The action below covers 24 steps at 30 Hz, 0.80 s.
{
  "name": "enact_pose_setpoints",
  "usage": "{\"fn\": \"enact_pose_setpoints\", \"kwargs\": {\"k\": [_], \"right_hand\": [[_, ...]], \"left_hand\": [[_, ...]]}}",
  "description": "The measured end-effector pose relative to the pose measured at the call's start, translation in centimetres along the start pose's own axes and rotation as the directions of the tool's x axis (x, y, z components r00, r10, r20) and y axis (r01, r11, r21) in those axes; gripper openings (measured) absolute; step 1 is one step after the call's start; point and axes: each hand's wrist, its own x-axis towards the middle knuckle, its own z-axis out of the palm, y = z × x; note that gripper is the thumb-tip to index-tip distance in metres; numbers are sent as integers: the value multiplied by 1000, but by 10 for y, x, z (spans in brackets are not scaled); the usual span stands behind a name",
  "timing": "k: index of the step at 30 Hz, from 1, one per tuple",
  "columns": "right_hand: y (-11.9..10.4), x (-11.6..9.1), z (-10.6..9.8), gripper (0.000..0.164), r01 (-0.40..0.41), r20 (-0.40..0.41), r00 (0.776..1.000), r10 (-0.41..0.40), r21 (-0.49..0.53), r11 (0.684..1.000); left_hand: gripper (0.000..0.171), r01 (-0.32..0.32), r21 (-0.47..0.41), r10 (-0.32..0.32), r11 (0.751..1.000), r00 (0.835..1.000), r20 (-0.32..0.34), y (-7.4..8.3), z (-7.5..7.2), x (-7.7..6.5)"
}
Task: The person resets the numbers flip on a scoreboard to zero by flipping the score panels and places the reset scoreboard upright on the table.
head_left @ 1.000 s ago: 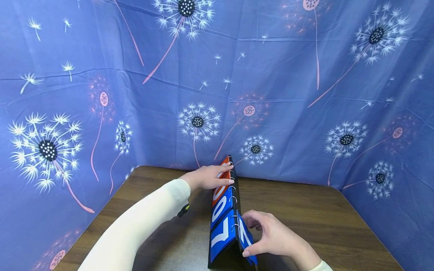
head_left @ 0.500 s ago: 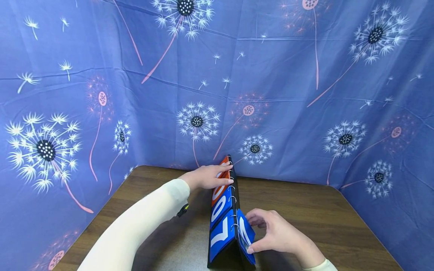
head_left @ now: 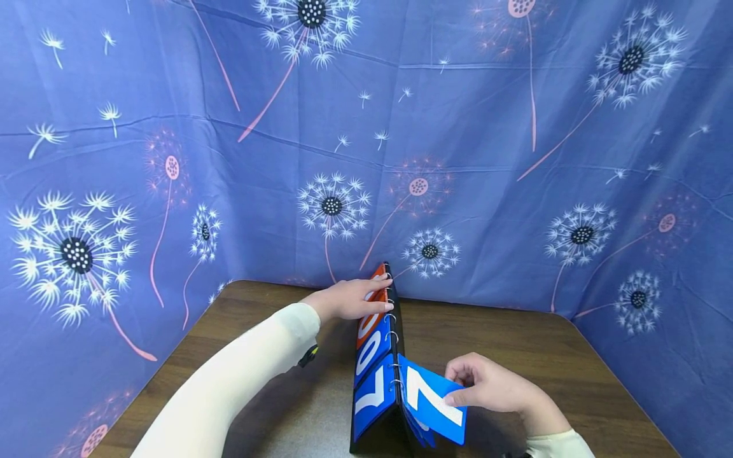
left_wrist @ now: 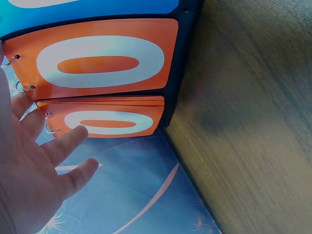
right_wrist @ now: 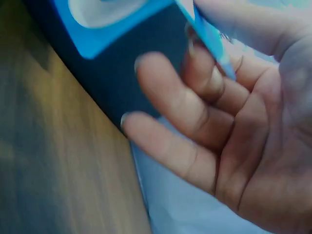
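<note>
A black flip scoreboard (head_left: 401,331) stands like a tent on the table, ring-bound number cards along its ridge. My left hand (head_left: 352,299) rests across the far end of the ridge, fingers extended; in the left wrist view these fingers lie beside the rings of the orange 0 cards (left_wrist: 109,90). At the near end, my right hand (head_left: 495,385) pinches the outer edge of a blue card (head_left: 435,394) marked with a white 7 between thumb and fingers. That card is lifted out to the right, with more blue cards (head_left: 420,432) hanging beneath. On the left face, a blue 7 card (head_left: 372,401) shows.
The dark wooden table (head_left: 504,337) extends on both sides of the scoreboard. Behind it hangs a blue cloth (head_left: 481,242) with dandelion prints, which also closes off the left and right sides.
My right hand has drawn the blue 7 card outward and up to the right, away from the cards under it. My left hand has stayed put on the ridge.
</note>
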Motion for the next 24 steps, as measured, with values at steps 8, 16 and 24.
{"fn": "enact_pose_setpoints", "kwargs": {"k": [8,16,24], "right_hand": [[-5,-15,-20,26,131,-162,980,-116,89,987],[-35,-14,-13,36,229,-199,968,-153,443,867],[-69,-3,7,73,369,-154,927,-342,225,902]], "left_hand": [[85,-1,-8,1,1000,1000,7,2,-1,-2],[82,-17,-2,17,1000,1000,10,2,-3,-1],[79,-27,2,27,1000,1000,10,3,-3,0]]}}
